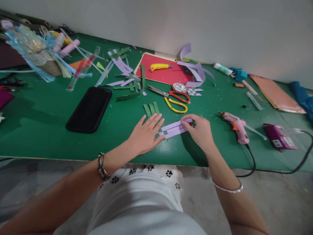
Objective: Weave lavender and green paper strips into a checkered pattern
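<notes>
A small weave of purple paper strips (174,128) and green paper strips (151,109) lies on the table in front of me. My left hand (146,135) rests flat on it with fingers stretched out, hiding much of the woven part. The green strips stick out beyond my fingertips, and the purple ones run to the right. At their right end my right hand (199,130) pinches the purple strips between thumb and fingers. Just beyond the weave lie scissors (168,94) with one red and one yellow handle.
A black phone (89,109) lies to the left. A yellow cutter (160,67) rests on red paper (153,58) at the back, near loose strips (119,63). On the right are a pink glue gun (236,125) with a cord and a purple box (280,136).
</notes>
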Tool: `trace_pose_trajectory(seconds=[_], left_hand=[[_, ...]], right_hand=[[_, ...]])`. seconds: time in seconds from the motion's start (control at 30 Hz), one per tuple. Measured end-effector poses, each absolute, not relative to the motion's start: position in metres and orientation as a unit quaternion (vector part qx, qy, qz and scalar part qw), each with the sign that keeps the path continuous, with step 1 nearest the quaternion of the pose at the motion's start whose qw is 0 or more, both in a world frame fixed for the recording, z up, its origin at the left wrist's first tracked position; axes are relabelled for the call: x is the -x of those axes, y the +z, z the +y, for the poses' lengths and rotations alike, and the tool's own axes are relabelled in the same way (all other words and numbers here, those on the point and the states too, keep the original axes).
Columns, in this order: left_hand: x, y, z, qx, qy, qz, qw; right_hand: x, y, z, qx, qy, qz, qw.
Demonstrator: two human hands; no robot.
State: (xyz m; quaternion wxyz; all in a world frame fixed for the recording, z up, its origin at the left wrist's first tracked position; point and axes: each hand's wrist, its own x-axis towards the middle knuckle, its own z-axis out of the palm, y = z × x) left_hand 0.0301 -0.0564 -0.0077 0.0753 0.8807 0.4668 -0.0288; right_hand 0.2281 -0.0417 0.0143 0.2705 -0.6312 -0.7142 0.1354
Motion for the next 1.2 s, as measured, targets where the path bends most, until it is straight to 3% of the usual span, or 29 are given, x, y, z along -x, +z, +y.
trace_pose_trajectory(seconds=[0.77, 1.2], left_hand=[[-0.030, -0.009, -0.056, -0.880, -0.020, 0.468, 0.085], [-0.030, -0.008, -0.056, -0.881, -0.026, 0.466, 0.083]], right_hand=[[-0.239, 0.002, -0.034, 0.639, 0.027, -0.740, 0.206], [-0.238, 0.002, -0.035, 0.650, 0.035, -0.735, 0.189]])
